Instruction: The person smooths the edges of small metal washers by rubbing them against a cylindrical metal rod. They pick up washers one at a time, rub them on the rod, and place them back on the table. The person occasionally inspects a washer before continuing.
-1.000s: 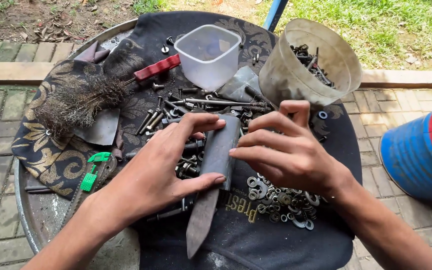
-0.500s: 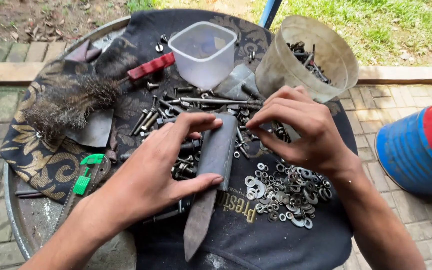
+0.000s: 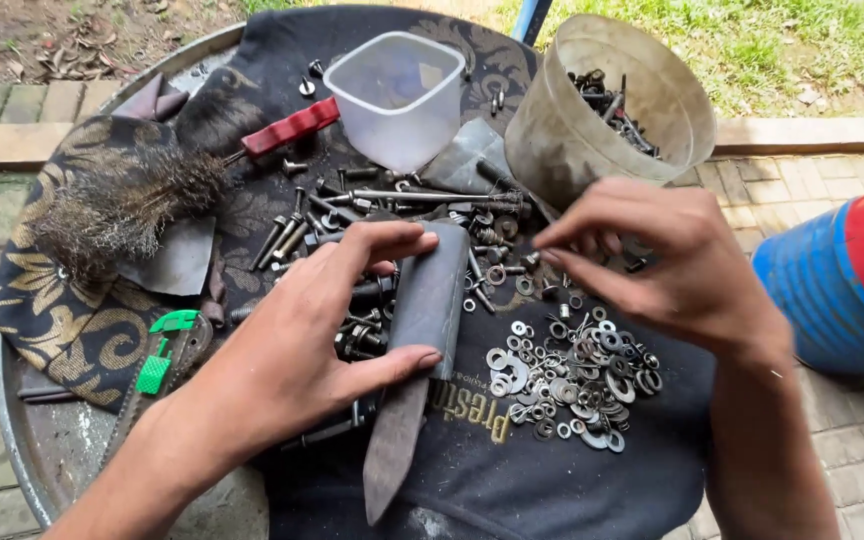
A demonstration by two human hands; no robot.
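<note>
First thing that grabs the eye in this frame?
The two hands at centre: the left hand grips a flat grey metal blade lying on the dark cloth, while the right hand pinches at small parts just above a heap of washers. Behind them stand a tilted round tub with bolts inside and a square clear tub.

One head-worn view only, looking steeply down from close above the round metal tray, facing outward toward the grass strip beyond it; blue barrel cropped right of the tray.
</note>
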